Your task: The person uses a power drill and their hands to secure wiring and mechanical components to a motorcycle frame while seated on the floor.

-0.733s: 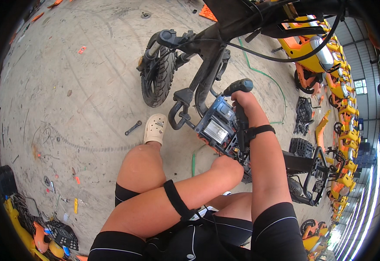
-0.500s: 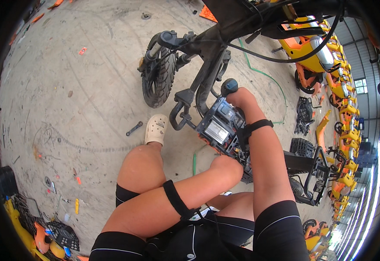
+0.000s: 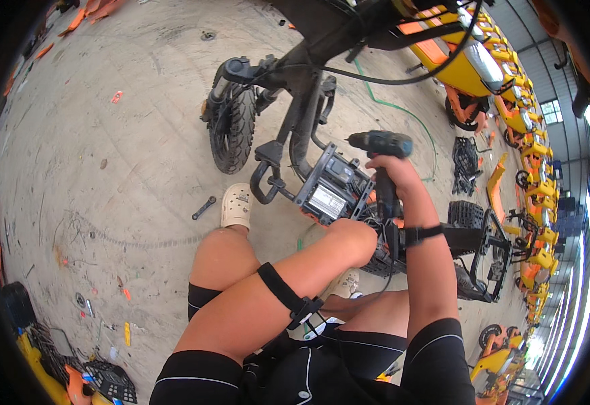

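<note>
My right hand [image 3: 397,170] grips a dark cordless drill [image 3: 382,143] by its handle. The drill's chuck points left, above the inner frame of a stripped black electric scooter [image 3: 303,101]. In that frame sit a silver labelled box [image 3: 327,202] and a dark module [image 3: 340,170], with wires beside them. My left hand [image 3: 354,237] is low at the near side of this frame, by the wires. Its fingers are turned away and hidden, so what it touches does not show. The scooter's front wheel [image 3: 235,131] stands to the left.
A wrench [image 3: 204,208] lies on the concrete floor by my shoe [image 3: 236,206]. Yellow-orange scooters [image 3: 467,67] line the right side. Black baskets [image 3: 467,213] and a yellow panel [image 3: 497,185] lie near them. A green hose [image 3: 403,109] runs behind the frame. Scraps and parts litter the lower left.
My right hand has lifted the drill up and right, away from the frame, and turned it sideways. My left hand stays low by the frame. The view has shifted slightly.
</note>
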Demonstrator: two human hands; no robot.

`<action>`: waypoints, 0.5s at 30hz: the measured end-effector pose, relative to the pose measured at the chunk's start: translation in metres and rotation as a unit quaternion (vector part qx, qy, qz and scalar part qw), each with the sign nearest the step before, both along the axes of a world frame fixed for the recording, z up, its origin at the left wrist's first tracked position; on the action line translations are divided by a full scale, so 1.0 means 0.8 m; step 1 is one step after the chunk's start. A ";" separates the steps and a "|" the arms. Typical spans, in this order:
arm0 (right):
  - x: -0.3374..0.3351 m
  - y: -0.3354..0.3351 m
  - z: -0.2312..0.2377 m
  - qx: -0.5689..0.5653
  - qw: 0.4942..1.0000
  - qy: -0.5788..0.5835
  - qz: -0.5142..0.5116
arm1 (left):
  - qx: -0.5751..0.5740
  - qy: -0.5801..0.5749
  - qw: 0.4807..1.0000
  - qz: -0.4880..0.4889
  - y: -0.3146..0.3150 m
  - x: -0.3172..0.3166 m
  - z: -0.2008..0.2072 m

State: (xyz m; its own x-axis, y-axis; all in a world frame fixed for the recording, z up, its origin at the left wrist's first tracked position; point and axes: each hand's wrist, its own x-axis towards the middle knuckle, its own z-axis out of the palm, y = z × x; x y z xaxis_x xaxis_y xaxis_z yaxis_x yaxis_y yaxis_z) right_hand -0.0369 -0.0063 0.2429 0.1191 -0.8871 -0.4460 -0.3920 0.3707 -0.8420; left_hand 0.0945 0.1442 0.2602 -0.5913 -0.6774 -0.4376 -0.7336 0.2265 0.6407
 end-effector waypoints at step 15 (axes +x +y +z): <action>-0.171 0.196 0.036 -0.025 0.939 -0.196 -0.283 | 0.232 0.246 0.882 0.328 -0.019 -0.020 -0.017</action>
